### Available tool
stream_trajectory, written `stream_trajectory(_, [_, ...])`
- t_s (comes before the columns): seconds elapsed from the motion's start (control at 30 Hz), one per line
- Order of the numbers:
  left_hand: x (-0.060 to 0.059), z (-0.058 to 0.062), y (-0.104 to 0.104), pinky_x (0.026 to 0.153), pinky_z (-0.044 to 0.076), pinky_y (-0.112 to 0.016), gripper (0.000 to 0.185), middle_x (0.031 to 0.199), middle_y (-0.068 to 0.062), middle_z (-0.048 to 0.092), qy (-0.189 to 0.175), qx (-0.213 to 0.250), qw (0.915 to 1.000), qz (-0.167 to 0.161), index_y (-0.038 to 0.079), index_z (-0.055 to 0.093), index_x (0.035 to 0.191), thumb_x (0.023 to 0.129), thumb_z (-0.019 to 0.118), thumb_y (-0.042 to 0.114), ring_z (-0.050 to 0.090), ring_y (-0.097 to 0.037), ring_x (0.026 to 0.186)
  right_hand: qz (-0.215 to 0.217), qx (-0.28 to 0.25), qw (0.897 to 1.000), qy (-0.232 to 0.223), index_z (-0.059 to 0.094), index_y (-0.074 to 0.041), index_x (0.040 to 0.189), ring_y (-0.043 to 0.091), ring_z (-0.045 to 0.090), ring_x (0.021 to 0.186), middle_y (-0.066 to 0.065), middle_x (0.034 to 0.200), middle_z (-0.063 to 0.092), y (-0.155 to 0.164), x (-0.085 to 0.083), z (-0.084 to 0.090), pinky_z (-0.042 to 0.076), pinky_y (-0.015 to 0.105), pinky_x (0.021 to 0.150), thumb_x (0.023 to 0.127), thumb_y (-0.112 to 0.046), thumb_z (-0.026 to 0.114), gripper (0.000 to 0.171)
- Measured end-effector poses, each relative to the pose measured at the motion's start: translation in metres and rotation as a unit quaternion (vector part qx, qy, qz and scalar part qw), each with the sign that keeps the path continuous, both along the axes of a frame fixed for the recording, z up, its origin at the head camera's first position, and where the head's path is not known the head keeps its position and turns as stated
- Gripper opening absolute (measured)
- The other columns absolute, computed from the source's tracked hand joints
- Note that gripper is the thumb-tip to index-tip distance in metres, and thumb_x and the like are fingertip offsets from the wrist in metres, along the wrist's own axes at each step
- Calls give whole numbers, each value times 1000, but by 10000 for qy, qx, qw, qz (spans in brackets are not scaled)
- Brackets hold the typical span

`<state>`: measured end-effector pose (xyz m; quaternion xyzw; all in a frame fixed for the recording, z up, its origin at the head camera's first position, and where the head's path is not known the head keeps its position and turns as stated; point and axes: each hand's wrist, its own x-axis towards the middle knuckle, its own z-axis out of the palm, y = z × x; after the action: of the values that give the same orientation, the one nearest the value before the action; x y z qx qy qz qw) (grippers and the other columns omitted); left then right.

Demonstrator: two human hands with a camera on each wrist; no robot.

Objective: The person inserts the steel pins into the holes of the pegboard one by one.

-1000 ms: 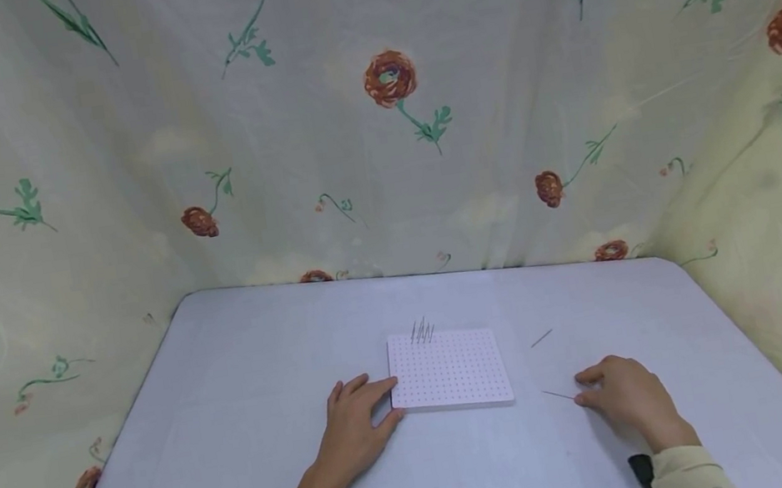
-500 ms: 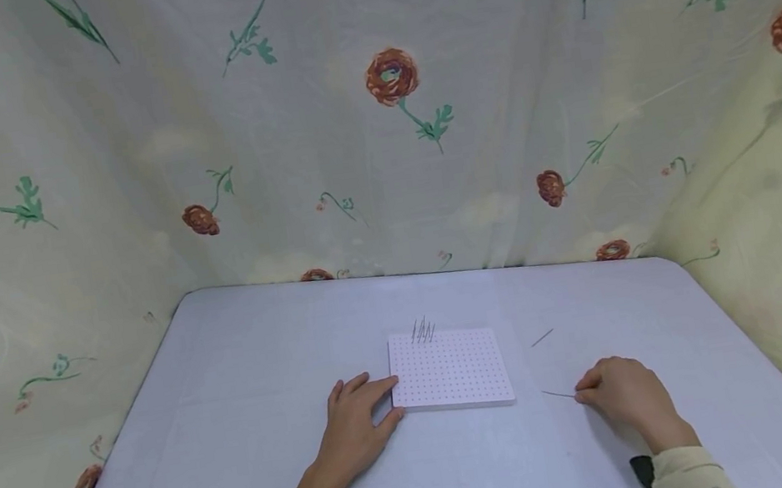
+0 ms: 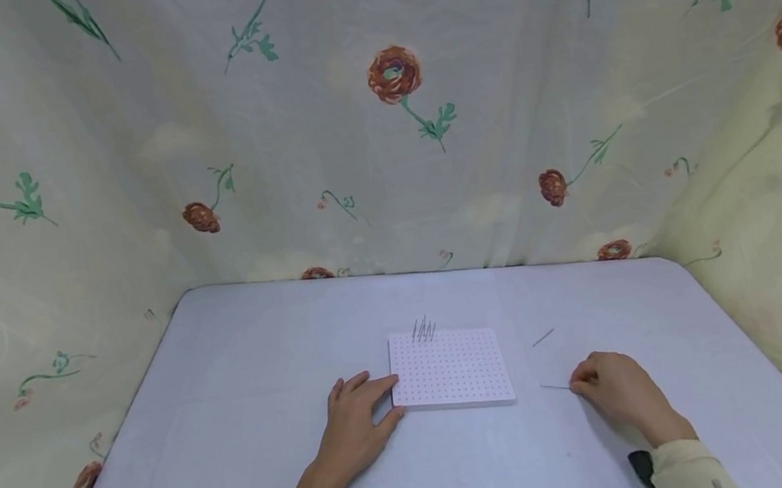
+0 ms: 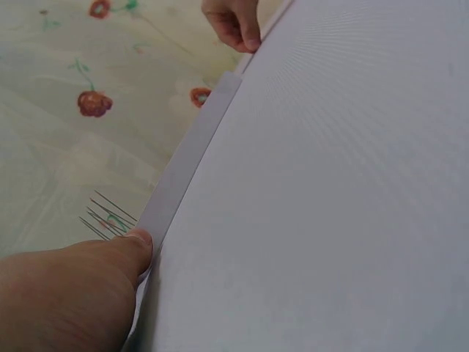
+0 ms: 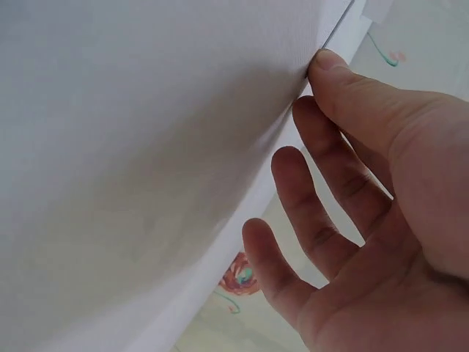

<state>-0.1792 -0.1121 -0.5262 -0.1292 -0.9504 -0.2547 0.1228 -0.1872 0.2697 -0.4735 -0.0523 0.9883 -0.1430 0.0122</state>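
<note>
A thin, straight grey pin (image 3: 556,387) lies flat on the pale lilac surface (image 3: 238,435), just right of the white pegboard (image 3: 449,368) and pointing roughly towards it. It is hair-fine, with no head that can be made out at this size. The right hand (image 3: 622,395) has its fingertips at the pin's right end. In the right wrist view the thumb and forefinger meet at the surface where the pin (image 5: 335,29) starts, while the other fingers (image 5: 308,198) hang loosely spread. Its grip is a light pinch on the pin's end, though whether the pin has left the surface cannot be told.

The left hand (image 3: 353,431) lies flat on the surface with its fingers straight, their tips against the pegboard's left edge. In the left wrist view one fingertip (image 4: 139,238) presses that white edge (image 4: 187,165). This grip is released, clasping nothing.

The pegboard is a flat white rectangle covered in a regular grid of small reddish dots. A small cluster of upright pins (image 3: 422,329) stands in its far left corner, leaning slightly. A second loose pin (image 3: 542,338) lies on the surface beyond the right hand, near the board's right side and apart from it.

Cream cloth printed with red flowers (image 3: 392,73) hangs round the surface on three sides.
</note>
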Motion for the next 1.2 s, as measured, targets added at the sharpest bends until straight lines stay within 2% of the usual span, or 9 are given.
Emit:
stream_trajectory(0.17, [0,1,1,114,20,-57,46,125,10,64,-9,44,10000,-44,30,59,127,84,69,42,45,-24,131,63,-151,9998,138,72,-15,82,16,61,81,-2,84,67,1,-7,-6,51,40,73,83,-20,72,5])
stream_trajectory(0.3, [1,1,2,113,21,-57,46,125,9,64,-51,44,9999,-97,29,59,127,84,69,42,45,-25,131,-159,-431,9989,-17,73,-18,84,18,62,86,-2,88,69,4,-8,-12,51,42,78,83,-25,72,7])
stream_trajectory(0.5, [3,2,3,113,21,-57,46,125,8,64,-47,-1,9999,-89,29,58,127,84,68,42,45,-25,132,-571,-1073,9921,-318,73,-19,99,26,62,101,4,106,70,13,-4,-15,50,45,85,82,-33,72,21])
stream_trajectory(0.63, [3,3,3,113,21,-57,46,125,8,64,-72,-6,9999,-107,29,58,128,84,68,42,45,-25,132,-701,-1325,9874,-516,71,-17,109,31,60,107,10,116,67,21,-1,-14,49,47,87,82,-36,72,33])
stream_trajectory(0.8, [2,5,1,113,21,-57,46,125,8,64,6,-1,10000,-80,28,58,127,84,68,41,45,-25,131,-653,-1371,9863,-641,68,-15,114,33,59,110,13,120,65,25,-1,-15,49,48,89,80,-39,73,41])
stream_trajectory(1.2, [1,3,-1,113,21,-58,47,125,8,64,-27,53,10000,-50,28,59,127,84,69,40,45,-25,131,-609,-1100,9901,-618,71,-15,110,37,57,113,13,118,66,19,-6,-14,47,52,91,81,-36,73,36])
